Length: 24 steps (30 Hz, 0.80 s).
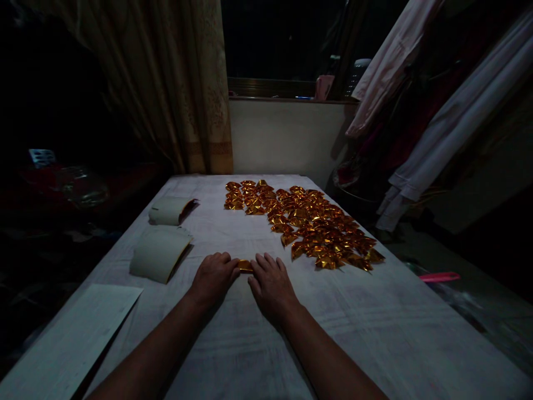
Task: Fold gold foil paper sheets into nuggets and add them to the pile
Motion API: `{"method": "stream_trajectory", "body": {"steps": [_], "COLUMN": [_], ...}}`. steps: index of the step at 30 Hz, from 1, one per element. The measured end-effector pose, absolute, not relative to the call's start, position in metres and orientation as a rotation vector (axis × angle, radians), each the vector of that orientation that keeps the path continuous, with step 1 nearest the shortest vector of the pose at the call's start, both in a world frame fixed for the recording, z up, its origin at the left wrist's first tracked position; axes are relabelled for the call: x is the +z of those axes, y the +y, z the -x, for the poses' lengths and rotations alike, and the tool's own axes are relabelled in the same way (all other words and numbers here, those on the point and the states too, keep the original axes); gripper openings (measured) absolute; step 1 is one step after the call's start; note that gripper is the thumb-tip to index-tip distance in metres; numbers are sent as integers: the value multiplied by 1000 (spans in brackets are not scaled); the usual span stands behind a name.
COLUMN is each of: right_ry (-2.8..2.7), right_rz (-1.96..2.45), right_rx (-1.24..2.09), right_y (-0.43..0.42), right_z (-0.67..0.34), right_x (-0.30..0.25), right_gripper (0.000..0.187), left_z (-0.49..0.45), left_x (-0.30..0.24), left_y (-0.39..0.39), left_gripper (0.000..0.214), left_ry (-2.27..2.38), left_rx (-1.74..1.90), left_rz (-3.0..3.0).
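Observation:
A small piece of gold foil paper lies on the white cloth-covered table between my two hands. My left hand rests knuckles up with its fingers curled onto the left end of the foil. My right hand lies beside it, fingers pressed down together on the right end. Beyond the hands, a wide spread of several folded gold foil pieces covers the table's far right part.
Two curled stacks of pale paper lie at the left, and a flat white sheet at the near left corner. A curtain and hanging clothes stand behind the table. A pink object lies off the right edge.

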State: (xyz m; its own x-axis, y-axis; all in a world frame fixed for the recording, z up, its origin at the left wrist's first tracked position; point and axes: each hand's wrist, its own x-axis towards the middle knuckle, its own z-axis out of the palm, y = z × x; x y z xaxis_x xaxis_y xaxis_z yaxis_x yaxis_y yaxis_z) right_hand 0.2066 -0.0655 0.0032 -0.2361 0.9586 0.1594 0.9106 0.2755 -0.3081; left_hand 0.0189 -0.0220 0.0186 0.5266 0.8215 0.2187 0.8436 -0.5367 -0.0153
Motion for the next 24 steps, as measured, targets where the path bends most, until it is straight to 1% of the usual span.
{"method": "stream_trajectory", "body": {"steps": [7, 10, 14, 19, 24], "right_ry": [-2138, -2165, -2169, -2112, -2054], "right_rz": [1725, 1801, 1870, 1877, 1848], "right_rx": [141, 143, 228, 283, 304], "right_y": [-60, -58, -52, -42, -42], "right_z": [-206, -204, -202, -200, -198], "right_x": [9, 18, 29, 33, 25], "right_gripper": [27, 27, 24, 24, 28], "left_z": [-20, -18, -12, -6, -5], "left_x": [13, 11, 11, 14, 14], "left_y": [-27, -27, -27, -27, -26], "left_gripper": [24, 21, 19, 27, 29], "left_ry": [-1503, -1517, -1550, -1674, -1772], "left_rx": [-376, -401, -447, -551, -636], "left_rz": [2617, 2621, 2616, 2534, 2497]}}
